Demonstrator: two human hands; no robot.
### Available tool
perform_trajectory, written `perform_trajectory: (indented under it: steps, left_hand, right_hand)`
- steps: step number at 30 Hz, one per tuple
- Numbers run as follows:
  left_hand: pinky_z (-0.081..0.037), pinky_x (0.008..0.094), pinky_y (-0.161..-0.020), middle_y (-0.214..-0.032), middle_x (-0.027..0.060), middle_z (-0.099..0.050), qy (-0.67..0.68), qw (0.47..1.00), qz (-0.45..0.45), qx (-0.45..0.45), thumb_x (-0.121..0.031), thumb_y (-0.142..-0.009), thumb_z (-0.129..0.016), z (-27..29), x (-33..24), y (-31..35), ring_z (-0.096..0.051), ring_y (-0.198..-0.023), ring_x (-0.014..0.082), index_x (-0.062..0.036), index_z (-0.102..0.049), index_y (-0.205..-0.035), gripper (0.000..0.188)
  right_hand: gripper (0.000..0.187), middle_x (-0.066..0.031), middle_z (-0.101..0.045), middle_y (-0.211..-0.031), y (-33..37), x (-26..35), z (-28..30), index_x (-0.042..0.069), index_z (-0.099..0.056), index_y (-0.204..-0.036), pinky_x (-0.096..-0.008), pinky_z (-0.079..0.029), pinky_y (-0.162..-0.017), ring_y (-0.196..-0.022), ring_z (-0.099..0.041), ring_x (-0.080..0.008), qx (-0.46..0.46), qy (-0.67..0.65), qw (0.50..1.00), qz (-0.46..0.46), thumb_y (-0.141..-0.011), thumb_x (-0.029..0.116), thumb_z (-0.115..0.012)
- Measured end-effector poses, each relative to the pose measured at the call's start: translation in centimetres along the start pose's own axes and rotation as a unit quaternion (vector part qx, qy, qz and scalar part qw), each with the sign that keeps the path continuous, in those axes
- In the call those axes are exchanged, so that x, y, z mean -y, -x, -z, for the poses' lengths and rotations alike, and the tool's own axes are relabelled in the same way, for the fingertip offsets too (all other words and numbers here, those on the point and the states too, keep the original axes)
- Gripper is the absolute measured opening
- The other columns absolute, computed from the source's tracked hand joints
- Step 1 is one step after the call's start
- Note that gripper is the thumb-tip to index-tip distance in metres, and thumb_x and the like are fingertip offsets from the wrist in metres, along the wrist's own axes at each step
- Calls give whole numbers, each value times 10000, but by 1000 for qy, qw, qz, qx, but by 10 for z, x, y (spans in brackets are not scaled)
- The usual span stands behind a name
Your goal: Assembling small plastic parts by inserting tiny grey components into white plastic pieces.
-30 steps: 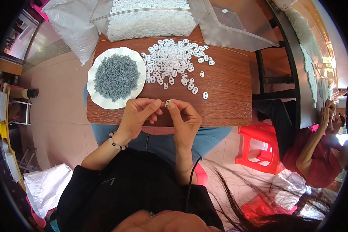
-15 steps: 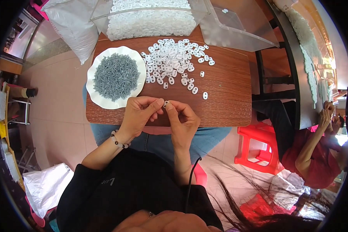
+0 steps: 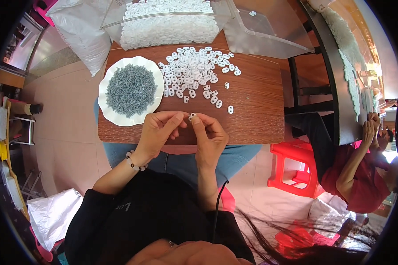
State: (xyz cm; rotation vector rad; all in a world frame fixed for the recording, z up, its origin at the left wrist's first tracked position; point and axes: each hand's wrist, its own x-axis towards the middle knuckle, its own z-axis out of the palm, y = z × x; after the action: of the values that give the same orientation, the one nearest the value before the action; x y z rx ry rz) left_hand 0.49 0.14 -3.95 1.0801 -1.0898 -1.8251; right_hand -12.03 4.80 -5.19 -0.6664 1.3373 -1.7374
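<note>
My right hand (image 3: 210, 138) pinches a small white plastic piece with two holes (image 3: 192, 116) between thumb and index finger. Just left of it, my left hand (image 3: 158, 132) is closed, thumb pressed to the index finger; anything in that pinch is too small to make out. Both hands hover above the near edge of the brown wooden table (image 3: 256, 115). Beyond them lies a loose pile of the same white two-hole pieces (image 3: 192, 66). A white scalloped plate (image 3: 105, 109) to the left holds a heap of small grey-blue rod-like pieces (image 3: 132, 90).
A clear bin full of white pieces (image 3: 170, 31) stands at the far edge, beside another clear bin (image 3: 269, 42). A white sack (image 3: 82, 35) is at the far left. On the right are a red stool (image 3: 292, 172), a dark table (image 3: 340, 110) and another person (image 3: 356, 179).
My thumbs have drawn slightly apart, and the white piece has shifted a little to the right and up with my right hand. The whole view has shifted slightly.
</note>
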Motion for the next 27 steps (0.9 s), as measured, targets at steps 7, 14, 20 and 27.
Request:
perform_trajectory:
  steps: [7, 14, 20, 27]
  left_hand:
    - [-385, 170, -509, -718, 14, -635, -30, 999, -32, -20, -200, -891, -660, -1, -2, -6, -499, -567, 36, -7, -701, -938, 202]
    - [-354, 166, -494, -690, -4, -610, 3, 1000, 13, -8, -209, -891, -662, -3, -5, -14, -478, -548, 33, -13, -686, -905, 198]
    - [-343, 164, -490, -688, -15, -595, 26, 998, 50, 0, -212, -899, -653, -10, -8, -19, -462, -537, 27, -20, -683, -900, 195]
    - [-354, 167, -506, -765, -12, -613, 39, 997, 59, 17, -251, -951, -566, -12, -11, -21, -475, -578, 27, -8, -679, -1009, 274]
  right_hand:
    - [113, -50, -675, -862, -2, 6, -2, -41, -665, -957, -192, -467, -717, -774, -604, -75, 14, 0, 1000, -18, -856, 10, -655]
    - [111, -48, -674, -854, -6, 7, -1, -36, -670, -950, -192, -466, -714, -768, -600, -72, 4, -1, 1000, -27, -852, 15, -663]
    - [111, -37, -668, -845, -12, 4, 1, -32, -671, -949, -183, -452, -709, -754, -580, -61, -4, 5, 1000, -24, -853, 24, -667]
    - [117, -33, -666, -851, -19, 6, 5, -32, -669, -952, -187, -450, -715, -762, -578, -60, -24, -19, 999, -28, -856, 34, -667]
